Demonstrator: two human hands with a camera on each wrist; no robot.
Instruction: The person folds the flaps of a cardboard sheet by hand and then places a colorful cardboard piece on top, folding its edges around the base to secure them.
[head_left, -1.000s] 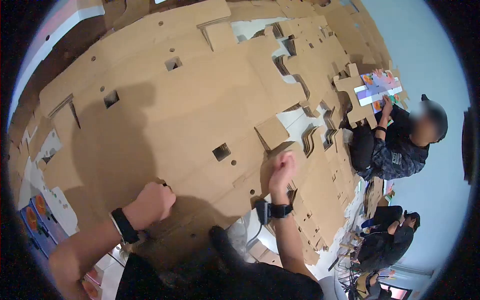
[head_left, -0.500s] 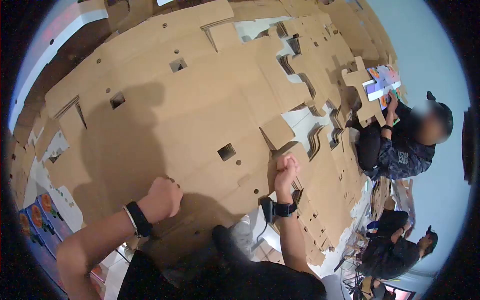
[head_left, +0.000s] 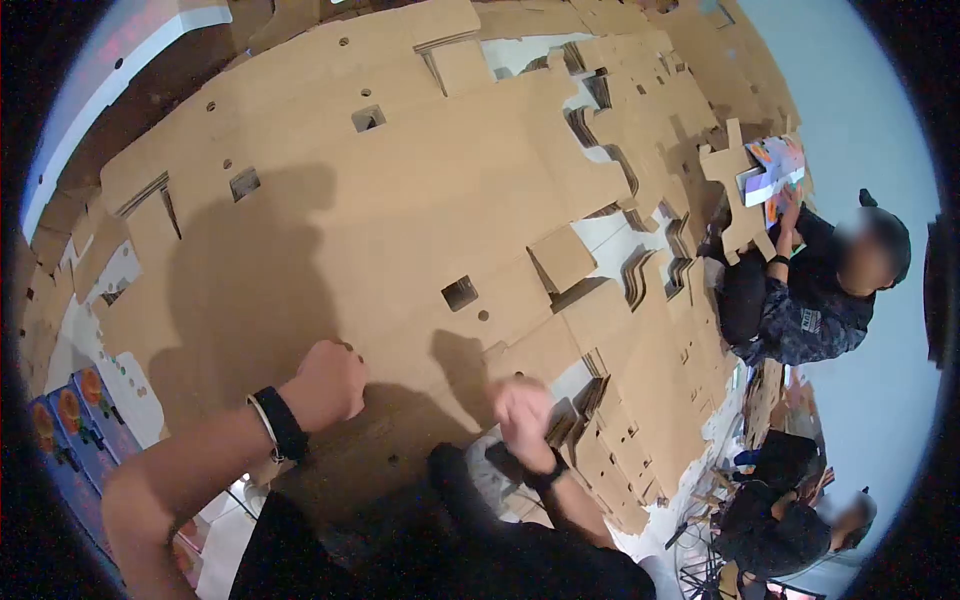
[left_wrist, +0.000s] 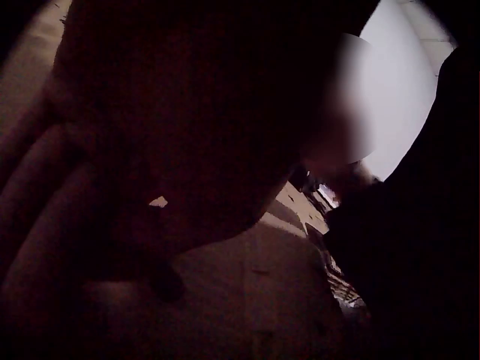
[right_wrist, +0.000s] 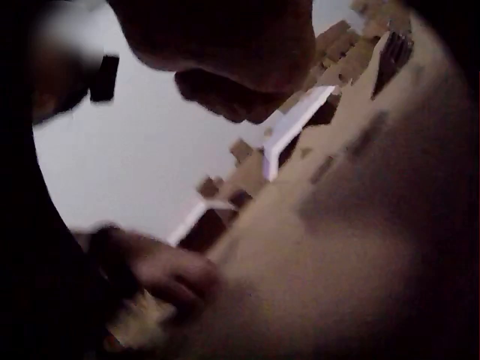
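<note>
Large die-cut brown cardboard sheets lie stacked in front of me, with square holes, slots and notched edges. My left hand rests as a fist on the top sheet near its front edge. Its curled fingers look dark in the left wrist view, and nothing shows in them. Blurred by motion, my right hand is over the sheet's near right part, next to a cut-out slot. The right wrist view has the right hand at the top with fingers bent in and no object held.
Printed orange-and-purple boxes lie at the lower left. At the right a person works on a printed panel over cardboard. Further back sits another person. A cardboard flap stands up from the stack.
My right hand has come back toward my body and to the left, away from the raised flap. The left fist stays on the sheet. The person at right has shifted the printed panel.
</note>
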